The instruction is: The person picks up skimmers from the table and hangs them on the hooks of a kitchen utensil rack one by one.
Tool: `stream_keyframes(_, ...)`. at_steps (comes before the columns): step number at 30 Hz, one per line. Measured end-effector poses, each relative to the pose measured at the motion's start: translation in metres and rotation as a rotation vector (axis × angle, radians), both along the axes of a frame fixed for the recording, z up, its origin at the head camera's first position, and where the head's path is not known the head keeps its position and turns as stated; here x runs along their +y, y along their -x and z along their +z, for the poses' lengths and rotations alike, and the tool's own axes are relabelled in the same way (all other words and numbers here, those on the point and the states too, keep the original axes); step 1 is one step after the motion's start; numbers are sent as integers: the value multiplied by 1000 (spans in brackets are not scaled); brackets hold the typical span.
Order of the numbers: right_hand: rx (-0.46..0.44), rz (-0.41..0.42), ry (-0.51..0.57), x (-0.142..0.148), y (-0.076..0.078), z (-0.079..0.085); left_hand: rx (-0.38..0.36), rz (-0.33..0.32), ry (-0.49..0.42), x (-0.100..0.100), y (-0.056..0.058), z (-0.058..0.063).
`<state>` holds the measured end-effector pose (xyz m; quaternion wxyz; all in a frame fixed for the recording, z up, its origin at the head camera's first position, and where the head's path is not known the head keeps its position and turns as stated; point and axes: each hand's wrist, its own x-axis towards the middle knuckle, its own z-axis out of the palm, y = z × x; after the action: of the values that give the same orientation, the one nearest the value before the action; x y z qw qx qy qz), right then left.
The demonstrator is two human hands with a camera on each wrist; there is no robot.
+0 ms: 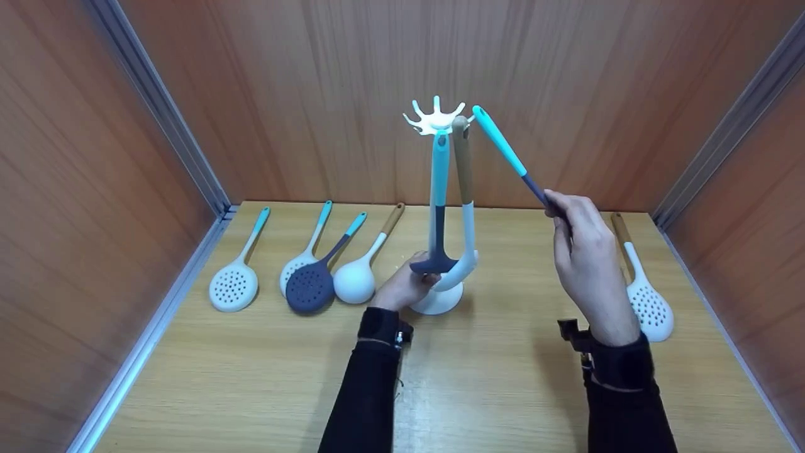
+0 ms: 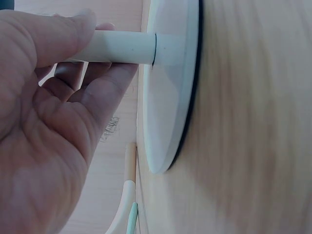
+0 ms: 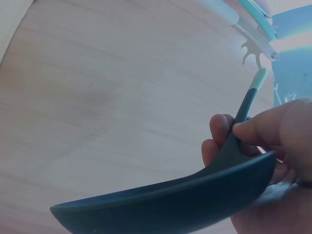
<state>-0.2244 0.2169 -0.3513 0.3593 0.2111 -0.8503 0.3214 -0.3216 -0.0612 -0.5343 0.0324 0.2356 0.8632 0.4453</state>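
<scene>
My left hand (image 1: 405, 283) grips the post (image 2: 122, 47) of a white utensil stand (image 1: 438, 303), just above its round base in the left wrist view. From the stand's pronged top hang a turquoise-handled dark utensil (image 1: 440, 182) and a brown-handled white one (image 1: 465, 189). My right hand (image 1: 588, 251) pinches the neck of a dark cooking spoon (image 3: 170, 200), its broad, shallow head near the right wrist camera. Its turquoise handle (image 1: 500, 139) points up and left, with the tip near the hooks. In the head view the spoon's head is hidden behind the hand.
On the table's left lie white skimmers (image 1: 233, 287), a dark skimmer (image 1: 310, 288) and a brown-handled white ladle (image 1: 354, 281). To the right of my right hand lies a brown-handled white slotted utensil (image 1: 651, 311). Wooden panels (image 1: 302, 94) enclose the back and sides.
</scene>
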Motion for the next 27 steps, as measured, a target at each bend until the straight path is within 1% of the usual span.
stream_keyframes(7, -24, 2, -5, -2, 0, 0, -32, 9, 6, 0, 0, 2)
stream_keyframes(12, -23, 9, -11, -4, 1, -1, -52, 20, 20, 0, 0, 2)
stream_keyframes(16, -24, 17, -12, -6, 2, -3, -66, 20, 10, 1, 0, 2)
stream_keyframes(18, -29, 15, -16, -6, 2, -4, -63, 18, 6, 1, 0, 2)
stream_keyframes(25, -10, 34, -14, -9, 4, -6, 10, -8, 2, -1, -1, 1)
stream_keyframes(27, -19, 31, -17, -9, 4, -7, 9, -4, 5, -1, -1, 1)
